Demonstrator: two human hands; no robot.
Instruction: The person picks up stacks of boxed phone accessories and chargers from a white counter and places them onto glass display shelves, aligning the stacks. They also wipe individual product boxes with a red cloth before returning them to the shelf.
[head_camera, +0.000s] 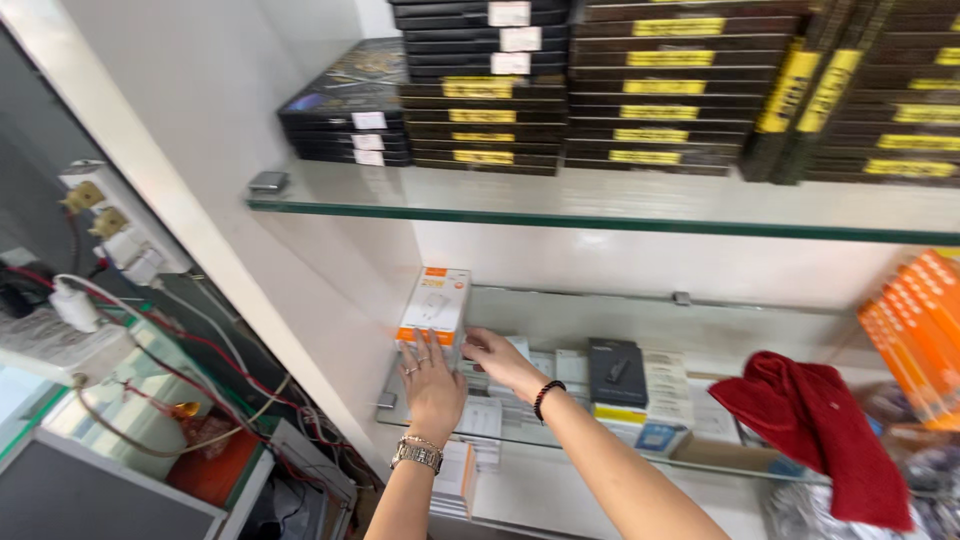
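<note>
1. The white and orange box (434, 305) stands upright at the left end of the lower glass shelf (520, 432), close to the white side wall (330, 290), with open room above it up to the upper glass shelf (600, 215).
2. The left hand (432, 388), wearing a metal watch and rings, lies flat with fingers (425, 350) spread against the lower front of the box; it presses rather than grips.
3. The right hand (500, 360), with a black bead bracelet at the wrist, reaches in from the right, fingers loosely curled and touching the flat white boxes (540, 365) just beside the upright one. I cannot tell whether it grips anything.
4. Further right on the same shelf lie a dark grey box (617, 372) and a red cloth (815, 425) draped over the front edge.
5. The upper shelf carries stacks of black flat boxes (560, 100) with yellow labels, reaching near its front edge.
</note>
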